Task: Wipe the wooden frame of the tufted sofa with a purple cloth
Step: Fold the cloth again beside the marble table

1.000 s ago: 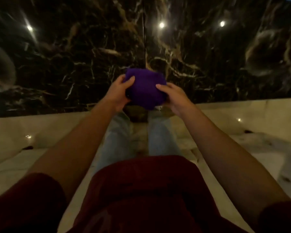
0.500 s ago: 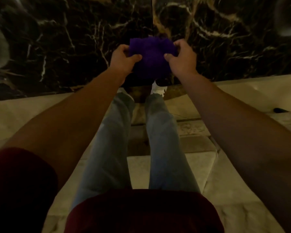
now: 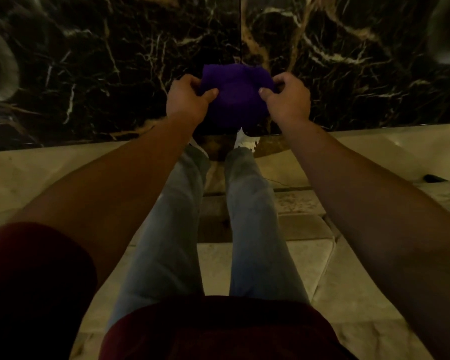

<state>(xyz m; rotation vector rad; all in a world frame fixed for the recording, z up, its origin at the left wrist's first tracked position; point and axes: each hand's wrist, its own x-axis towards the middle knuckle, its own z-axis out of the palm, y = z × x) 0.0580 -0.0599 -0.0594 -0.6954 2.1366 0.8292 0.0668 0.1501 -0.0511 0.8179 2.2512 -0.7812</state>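
The purple cloth [image 3: 235, 100] is pinched by the fingers of the left hand [image 3: 186, 100] and right hand [image 3: 289, 98]; no sofa is seen, so wiping is judged not started.

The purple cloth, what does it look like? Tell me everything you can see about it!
The cloth is deep purple and looks soft and fuzzy, bunched into a rounded lump, not spread flat. It is held up in the air in front of a dark marble wall. The left hand pinches its left edge and the right hand its right edge, thumbs on the near face. Nothing else touches it.
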